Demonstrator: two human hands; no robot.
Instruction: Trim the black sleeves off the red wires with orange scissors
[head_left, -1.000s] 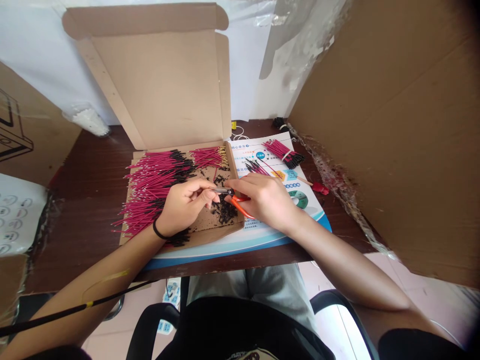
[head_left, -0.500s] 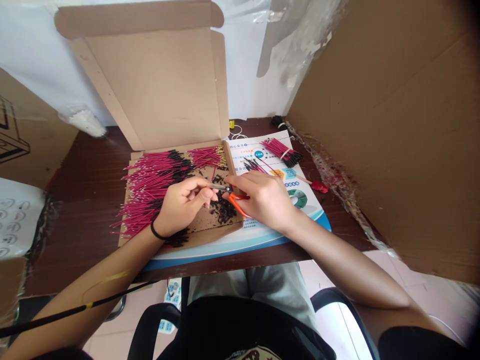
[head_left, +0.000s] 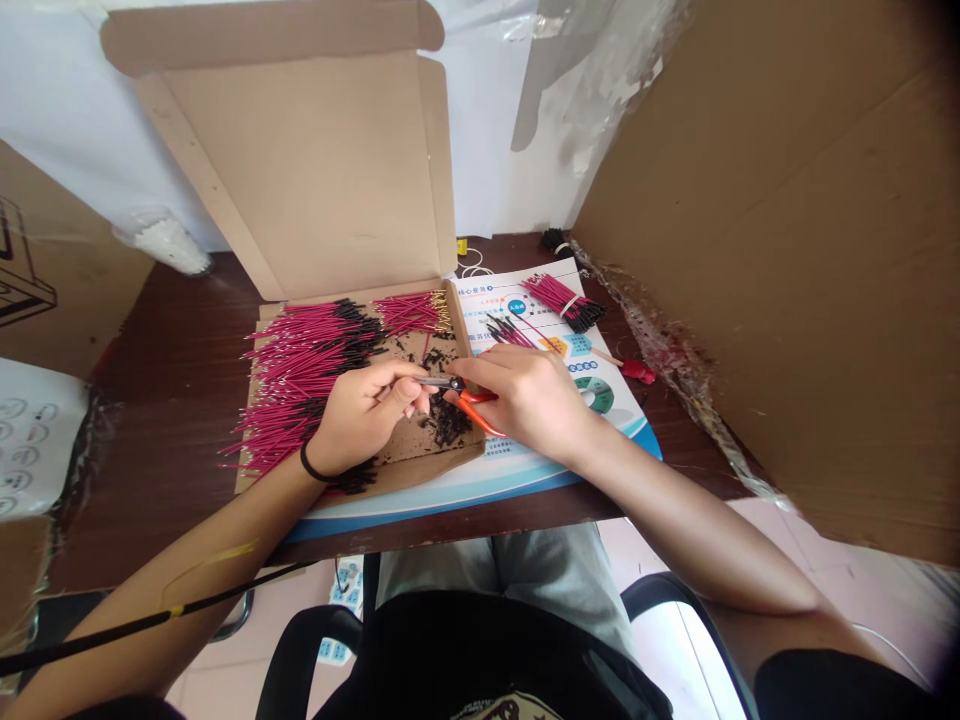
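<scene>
My right hand [head_left: 529,395] is closed around orange-handled scissors [head_left: 474,408] with dark metal blades. The blades point left and reach the fingertips of my left hand [head_left: 367,410]. That hand is closed in a pinch, and what sits between its thumb and fingers is too small and hidden to name. Both hands hover over an open cardboard box [head_left: 405,445]. To the left in the box lies a thick pile of red wires [head_left: 292,365] with black ends. Black scraps [head_left: 450,425] are scattered under the scissors.
At the box's back right lie more red wires [head_left: 409,313] with gold tips. A banded wire bundle [head_left: 562,300] and loose wires [head_left: 510,332] rest on a printed sheet [head_left: 525,475]. The box lid [head_left: 315,170] stands upright behind. A tall cardboard panel [head_left: 780,250] bounds the right.
The scissor blades have tilted slightly at my left fingertips. Otherwise both hands and the wires stay almost where they were.
</scene>
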